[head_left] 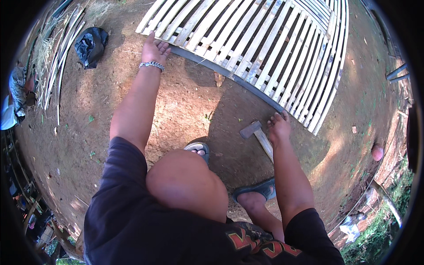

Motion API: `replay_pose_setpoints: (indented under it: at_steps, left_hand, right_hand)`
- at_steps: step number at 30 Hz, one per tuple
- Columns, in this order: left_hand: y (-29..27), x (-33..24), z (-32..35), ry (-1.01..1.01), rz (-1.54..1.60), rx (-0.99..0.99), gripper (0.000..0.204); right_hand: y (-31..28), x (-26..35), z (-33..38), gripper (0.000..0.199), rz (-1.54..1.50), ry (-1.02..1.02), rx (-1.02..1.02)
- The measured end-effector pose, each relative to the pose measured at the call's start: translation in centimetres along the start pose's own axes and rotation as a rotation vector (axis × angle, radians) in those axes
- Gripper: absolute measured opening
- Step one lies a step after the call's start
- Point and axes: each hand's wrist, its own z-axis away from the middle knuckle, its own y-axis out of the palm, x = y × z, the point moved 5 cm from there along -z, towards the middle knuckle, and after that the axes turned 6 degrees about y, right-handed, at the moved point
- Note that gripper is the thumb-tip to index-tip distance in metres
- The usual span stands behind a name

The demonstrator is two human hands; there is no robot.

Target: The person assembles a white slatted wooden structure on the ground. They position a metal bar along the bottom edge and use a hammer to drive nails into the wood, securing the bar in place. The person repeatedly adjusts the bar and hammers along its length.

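A panel of pale bamboo slats [247,37] lies ahead of me, with a dark bar [247,81] running under the slat ends along its near edge. At the panel's left corner is my left hand [154,51], palm turned up and fingers apart, its thumb by the end of a slat. My right hand [280,128] has its fingers curled at the right part of the near edge, closed on the dark bar; the exact grip is partly hidden. Just left of my right wrist, a hammer [263,143] with a wooden handle and blocky metal head rests on the ground.
Black plastic [91,45] lies crumpled at the far left, beside a pile of thin bamboo strips [62,66]. My sandalled feet [256,192] stand on bare earth near the hammer. A reddish round object [377,152] sits at the right.
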Motion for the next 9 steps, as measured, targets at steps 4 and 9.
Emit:
replay_pose_setpoints:
  at_steps: [4,9]
  left_hand:
    - [-0.1,-0.1,0.0,-0.005,0.035,-0.012,0.092]
    - [-0.1,0.2,0.2,-0.011,0.068,-0.025,0.098]
  right_hand:
    - [3.4,-0.3,1.2,0.06,-0.033,0.046,0.118]
    - [6.9,-0.9,1.9,0.063,-0.036,0.082,0.21]
